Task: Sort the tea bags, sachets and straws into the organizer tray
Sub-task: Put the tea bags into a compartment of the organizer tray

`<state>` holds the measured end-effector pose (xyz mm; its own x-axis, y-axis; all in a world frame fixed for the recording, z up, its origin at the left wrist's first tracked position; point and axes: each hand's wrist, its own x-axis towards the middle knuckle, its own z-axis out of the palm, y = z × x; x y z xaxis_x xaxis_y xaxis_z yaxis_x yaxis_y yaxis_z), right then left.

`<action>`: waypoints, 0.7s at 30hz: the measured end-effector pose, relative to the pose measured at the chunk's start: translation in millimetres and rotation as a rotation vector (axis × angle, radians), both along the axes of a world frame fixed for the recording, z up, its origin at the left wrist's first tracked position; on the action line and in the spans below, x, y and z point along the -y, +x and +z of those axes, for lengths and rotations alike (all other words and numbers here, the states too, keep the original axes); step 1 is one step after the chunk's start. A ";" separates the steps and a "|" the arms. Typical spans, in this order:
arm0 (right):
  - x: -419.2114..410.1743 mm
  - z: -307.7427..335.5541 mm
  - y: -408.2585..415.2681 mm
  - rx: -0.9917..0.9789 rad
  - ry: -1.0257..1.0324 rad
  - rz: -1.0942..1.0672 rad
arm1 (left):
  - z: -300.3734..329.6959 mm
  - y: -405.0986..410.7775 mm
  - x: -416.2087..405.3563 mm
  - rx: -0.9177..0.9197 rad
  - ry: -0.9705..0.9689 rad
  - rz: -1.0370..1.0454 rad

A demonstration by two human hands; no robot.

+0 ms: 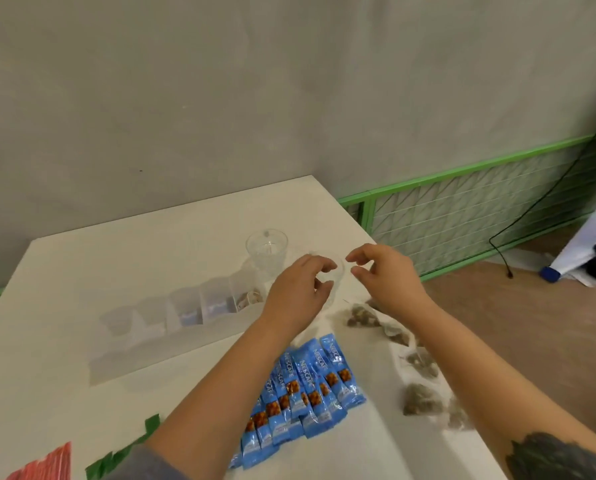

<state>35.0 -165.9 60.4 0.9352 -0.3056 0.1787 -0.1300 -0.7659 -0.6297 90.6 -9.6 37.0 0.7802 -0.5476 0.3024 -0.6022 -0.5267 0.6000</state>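
Tea bags (360, 317) of translucent mesh with brown leaves are lying along the white table's (81, 403) right side, near the clear compartmented plastic organizer tray (185, 313), while the left hand (300, 289) and right hand (383, 275) are hovering beyond them with fingers loosely curled, seemingly holding nothing, likely needing a light pinch.

A clear glass (267, 251) is standing on the white table (116, 258). Green tape (123, 452) is lying near its front edge, a black cable (532, 209) hanging beyond.
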 end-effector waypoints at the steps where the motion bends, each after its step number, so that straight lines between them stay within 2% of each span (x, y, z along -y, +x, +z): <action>1: 8.7 -1.0 -1.4 -0.019 -0.012 -0.010 | -2.6 -3.0 5.4 -0.002 0.031 -0.022; 6: 43.4 -10.1 -2.1 -0.176 -0.117 -0.016 | -16.2 -13.0 32.4 -0.021 0.245 -0.121; 12: 58.7 -30.4 4.1 -0.415 -0.303 0.112 | -33.8 -11.0 54.4 -0.011 0.542 -0.164; 17: 58.7 -44.3 13.5 -0.543 -0.323 0.143 | -46.1 -10.5 63.2 -0.045 0.571 -0.131; 21: 60.9 -53.2 20.7 -0.641 -0.243 0.159 | -51.2 -9.4 65.2 -0.063 0.535 -0.119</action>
<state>55.6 -226.8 7.3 0.9089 -0.1777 -0.3772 -0.2932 -0.9156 -0.2752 81.3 -74.7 -14.2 0.7108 -0.6980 -0.0872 -0.6482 -0.6981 0.3041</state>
